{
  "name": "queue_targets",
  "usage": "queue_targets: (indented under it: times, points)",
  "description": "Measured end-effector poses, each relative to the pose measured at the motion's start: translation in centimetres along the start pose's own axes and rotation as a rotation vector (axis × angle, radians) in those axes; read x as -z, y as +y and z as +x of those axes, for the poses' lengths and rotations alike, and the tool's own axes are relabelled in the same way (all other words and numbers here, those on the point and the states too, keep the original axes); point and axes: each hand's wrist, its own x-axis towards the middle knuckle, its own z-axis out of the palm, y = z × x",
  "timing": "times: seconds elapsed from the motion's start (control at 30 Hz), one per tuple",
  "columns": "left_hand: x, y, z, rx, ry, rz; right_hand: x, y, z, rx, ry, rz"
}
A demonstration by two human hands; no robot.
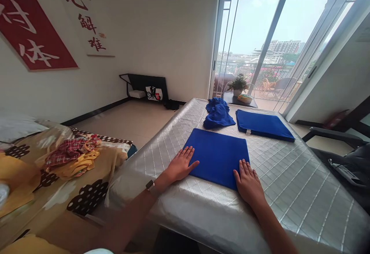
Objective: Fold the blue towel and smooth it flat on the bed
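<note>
Red checked cloth [68, 152] heaped with a yellow garment: laid on a brown and yellow patterned bed cover [86, 192], well apart to the left of the left hand.

Left hand [181, 164]: pressed flat with fingers spread and nothing clasped; set on the silver quilted tabletop cover [289, 177], the fingertips touching the left edge of the cloth. A wristwatch [150, 185] is worn on this wrist.

Flat folded rectangular blue cloth [217, 155]: spread between the two hands, lying smooth on the quilted cover near its front edge.

Right hand [248, 182]: opened flat, fingers apart, nothing gripped; laid on the near right corner of the same folded cloth.

Crumpled blue cloth [217, 114]: left unfolded beyond the hands, just past the far edge of the folded one.

Second folded blue cloth [261, 124]: placed beyond the right hand, just beside the crumpled one, a small white tag shown at its near edge.

Small potted green plant [238, 83]: stood past the table's far end, by the glass doors
</note>
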Motion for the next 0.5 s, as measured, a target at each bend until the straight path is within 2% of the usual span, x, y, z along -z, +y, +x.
queue_targets:
  times: [0.17, 0.33, 0.5]
  points:
    - [0.4, 0.5, -0.2, -0.007, -0.023, -0.013, 0.1, 0.0, -0.1, -0.002, 0.006, -0.037]
    - [0.6, 0.5, -0.4, -0.018, -0.014, -0.003, 0.6, 0.2, 0.2, 0.014, -0.077, -0.081]
    - [0.4, 0.4, -0.5, -0.039, 0.007, 0.010, 1.9, 0.3, 2.2, 0.009, -0.086, -0.034]
